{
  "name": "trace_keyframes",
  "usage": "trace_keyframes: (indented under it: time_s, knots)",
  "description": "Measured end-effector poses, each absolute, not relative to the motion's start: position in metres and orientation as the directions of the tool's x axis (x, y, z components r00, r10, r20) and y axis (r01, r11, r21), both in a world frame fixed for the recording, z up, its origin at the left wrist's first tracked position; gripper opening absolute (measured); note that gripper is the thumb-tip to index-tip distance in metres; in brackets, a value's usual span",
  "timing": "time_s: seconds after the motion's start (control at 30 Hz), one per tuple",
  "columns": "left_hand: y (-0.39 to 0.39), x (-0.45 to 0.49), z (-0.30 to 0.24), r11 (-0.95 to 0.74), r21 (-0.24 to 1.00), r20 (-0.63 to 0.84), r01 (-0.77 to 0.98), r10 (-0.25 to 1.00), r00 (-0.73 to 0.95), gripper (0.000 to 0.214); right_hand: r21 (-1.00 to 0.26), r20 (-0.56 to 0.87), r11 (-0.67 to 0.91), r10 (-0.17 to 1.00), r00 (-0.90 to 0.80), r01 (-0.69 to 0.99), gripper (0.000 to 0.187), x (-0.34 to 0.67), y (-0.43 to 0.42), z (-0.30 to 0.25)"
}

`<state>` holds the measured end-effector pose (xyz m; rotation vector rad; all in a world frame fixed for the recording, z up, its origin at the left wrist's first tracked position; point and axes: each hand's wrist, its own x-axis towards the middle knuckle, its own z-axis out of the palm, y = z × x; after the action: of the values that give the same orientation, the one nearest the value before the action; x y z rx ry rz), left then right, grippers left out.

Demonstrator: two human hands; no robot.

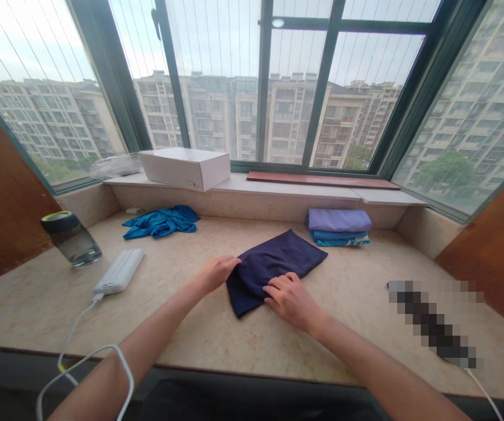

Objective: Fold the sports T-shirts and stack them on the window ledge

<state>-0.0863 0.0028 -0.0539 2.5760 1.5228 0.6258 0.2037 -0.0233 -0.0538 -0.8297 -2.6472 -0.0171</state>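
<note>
Left hand [219, 273] pinched the apparently part-folded navy cloth [287, 254]; right hand [294, 301] lay on it, grip unclear. The two-o'clock cloth stack [339, 222] was folded, the ten-o'clock blue fabric [161, 223] crumpled.

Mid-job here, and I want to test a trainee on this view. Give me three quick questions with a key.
1. True or false: the left hand and right hand both touch the navy cloth.
2. What rests on the window ledge? A) bottle B) white box C) power bank
3. Fill in, folded or crumpled: the bright blue cloth left of the navy cloth lies ____.

Key: 1. True. 2. B. 3. Crumpled.
</note>
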Motion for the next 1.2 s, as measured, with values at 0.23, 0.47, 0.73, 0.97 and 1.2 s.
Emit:
trace_keyframes:
  time_s: [0.23, 0.47, 0.73, 0.97, 1.2]
  knots:
    - [-0.081, -0.052, -0.038, -0.577, 0.254, 0.401, 0.776, 0.793, 0.459, 0.043, -0.095, 0.556, 0.873, 0.445, -0.702, 0.478, 0.017, 0.261, -0.036, -0.051]
    - [-0.120, -0.048, -0.025, -0.645, 0.106, 0.228, 0.756, 0.756, 0.613, 0.063, -0.186, 0.296, 0.878, 0.479, -0.826, 0.442, 0.035, 0.266, -0.089, -0.048]
    - [-0.145, -0.047, -0.032, -0.653, 0.221, 0.038, 0.725, 0.748, 0.662, 0.080, -0.162, 0.261, 0.865, 0.502, -0.824, 0.476, 0.107, 0.258, -0.131, -0.075]
    - [-0.193, -0.025, -0.069, -0.727, -0.056, 0.267, 0.684, 0.649, 0.712, 0.064, 0.009, 0.487, 0.876, 0.418, -0.767, 0.483, 0.061, 0.267, -0.149, -0.088]
    - [-0.201, -0.019, -0.057, -0.801, 0.095, 0.530, 0.590, 0.543, 0.652, 0.063, -0.212, 0.499, 0.883, 0.466, -0.731, 0.419, 0.040, 0.293, -0.149, -0.063]
